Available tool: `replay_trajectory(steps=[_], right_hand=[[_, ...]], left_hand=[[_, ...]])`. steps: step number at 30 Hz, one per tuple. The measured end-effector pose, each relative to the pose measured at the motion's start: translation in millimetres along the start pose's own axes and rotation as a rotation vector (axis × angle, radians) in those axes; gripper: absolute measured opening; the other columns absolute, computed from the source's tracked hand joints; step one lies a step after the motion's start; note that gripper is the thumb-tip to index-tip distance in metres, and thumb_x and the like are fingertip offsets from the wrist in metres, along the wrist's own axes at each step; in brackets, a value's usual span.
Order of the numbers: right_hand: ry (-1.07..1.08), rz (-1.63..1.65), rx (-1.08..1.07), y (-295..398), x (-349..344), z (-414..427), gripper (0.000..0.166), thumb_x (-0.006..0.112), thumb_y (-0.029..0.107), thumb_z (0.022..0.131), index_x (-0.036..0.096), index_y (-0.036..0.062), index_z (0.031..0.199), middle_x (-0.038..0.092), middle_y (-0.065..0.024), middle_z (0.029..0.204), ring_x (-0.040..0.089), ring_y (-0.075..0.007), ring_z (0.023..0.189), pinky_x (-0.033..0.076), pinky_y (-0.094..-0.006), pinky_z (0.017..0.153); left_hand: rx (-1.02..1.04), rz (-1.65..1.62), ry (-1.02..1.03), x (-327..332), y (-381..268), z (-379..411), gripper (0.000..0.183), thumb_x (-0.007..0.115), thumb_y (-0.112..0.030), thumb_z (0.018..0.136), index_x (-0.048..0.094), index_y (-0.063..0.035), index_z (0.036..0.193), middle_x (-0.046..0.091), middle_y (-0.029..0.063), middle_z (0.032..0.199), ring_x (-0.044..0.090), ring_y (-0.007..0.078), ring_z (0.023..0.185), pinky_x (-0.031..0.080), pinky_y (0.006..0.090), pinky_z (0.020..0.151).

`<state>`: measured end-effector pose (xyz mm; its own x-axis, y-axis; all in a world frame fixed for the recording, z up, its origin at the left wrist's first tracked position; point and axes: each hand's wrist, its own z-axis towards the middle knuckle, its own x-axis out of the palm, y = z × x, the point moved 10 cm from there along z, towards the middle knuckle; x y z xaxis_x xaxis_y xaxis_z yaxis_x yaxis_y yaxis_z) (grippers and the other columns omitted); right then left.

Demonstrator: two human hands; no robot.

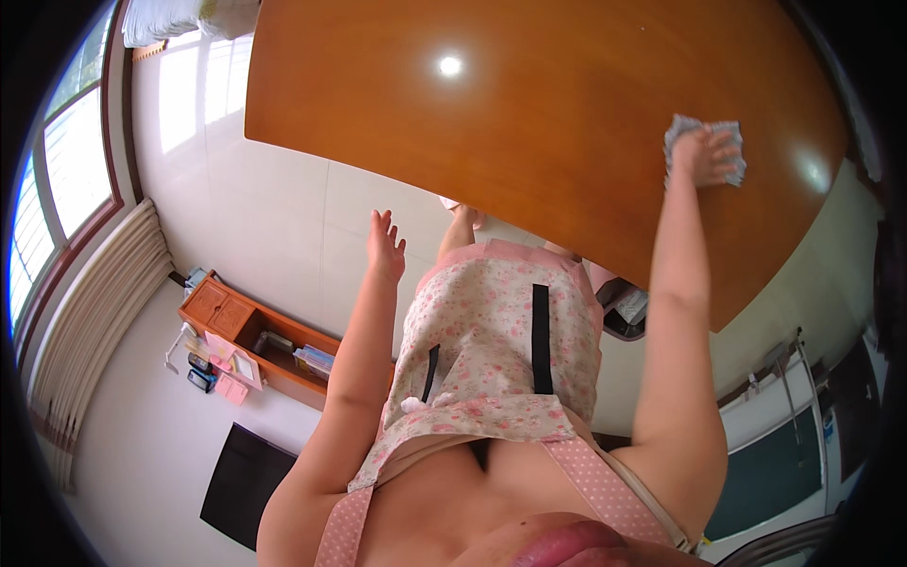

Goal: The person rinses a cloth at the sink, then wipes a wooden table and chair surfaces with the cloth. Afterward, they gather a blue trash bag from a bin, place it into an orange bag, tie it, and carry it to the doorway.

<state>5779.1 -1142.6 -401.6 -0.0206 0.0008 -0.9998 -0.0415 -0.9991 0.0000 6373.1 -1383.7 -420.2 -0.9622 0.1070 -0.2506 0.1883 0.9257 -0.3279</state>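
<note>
A grey cloth (682,129) lies flat on the glossy brown wooden table (496,127), towards its right end. My right hand (703,154) rests on top of the cloth, with its fingers spread and somewhat blurred. The palm side and whatever it may pinch are hidden. My left hand (386,244) hangs in the air beyond the table's near edge, left of the floral apron (489,333). Its fingers are apart and it holds nothing.
An open bin (623,312) with something pale inside stands under the table's near edge. Down on the left is a wooden cabinet (283,383) with books, near a wall-mounted black screen (248,485). A curtain (99,319) hangs beside the window at far left.
</note>
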Motion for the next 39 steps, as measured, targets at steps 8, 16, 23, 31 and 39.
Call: replay_trajectory(steps=[8,16,23,31,39], right_hand=[[0.152,0.243,-1.103,304,-28,-288,0.048,0.037,0.039,0.09,0.032,0.0289,0.137,0.026,0.0011,0.146,0.02,-0.0279,0.135,0.014,-0.0545,0.107],[0.243,0.21,-1.318,228,-35,-251,0.05,0.043,0.035,0.088,0.035,0.0275,0.136,0.03,0.0003,0.144,0.029,-0.0227,0.132,0.02,-0.0469,0.107],[0.048,0.162,-0.145,139,-21,19,0.063,0.025,0.049,0.092,0.017,0.0121,0.143,0.008,-0.0074,0.15,0.002,-0.0368,0.137,0.004,-0.0515,0.108],[0.112,0.313,-1.359,397,-61,-317,0.045,0.039,0.039,0.089,0.041,0.0253,0.132,0.039,0.0022,0.138,0.031,-0.0222,0.129,0.021,-0.0514,0.104],[0.342,0.288,-1.582,289,-65,-263,0.053,0.052,0.04,0.083,0.04,0.0263,0.133,0.034,0.0013,0.141,0.032,-0.02,0.129,0.025,-0.0458,0.105]], left_hand=[[0.025,-0.179,0.063,11,-40,12,0.067,0.033,-0.054,0.09,0.024,-0.0091,0.14,0.023,0.009,0.145,0.016,0.0259,0.136,0.013,0.045,0.108],[0.161,-0.24,0.039,54,-158,-3,0.079,0.032,-0.061,0.087,0.005,-0.0132,0.144,0.005,0.006,0.149,0.007,0.0259,0.137,0.006,0.048,0.109],[0.091,-0.437,0.243,96,-142,21,0.095,0.033,-0.072,0.08,-0.013,-0.015,0.141,-0.004,0.006,0.149,0.003,0.0254,0.137,0.006,0.0456,0.111],[0.13,-0.411,0.502,100,-146,23,0.095,0.026,-0.074,0.08,-0.015,-0.0148,0.141,-0.013,0.005,0.149,-0.002,0.028,0.137,0.001,0.0457,0.11],[0.096,-0.465,0.503,98,-153,-8,0.097,0.021,-0.078,0.078,-0.003,-0.0101,0.143,-0.005,0.0053,0.15,-0.002,0.0284,0.137,0.002,0.0507,0.108]])
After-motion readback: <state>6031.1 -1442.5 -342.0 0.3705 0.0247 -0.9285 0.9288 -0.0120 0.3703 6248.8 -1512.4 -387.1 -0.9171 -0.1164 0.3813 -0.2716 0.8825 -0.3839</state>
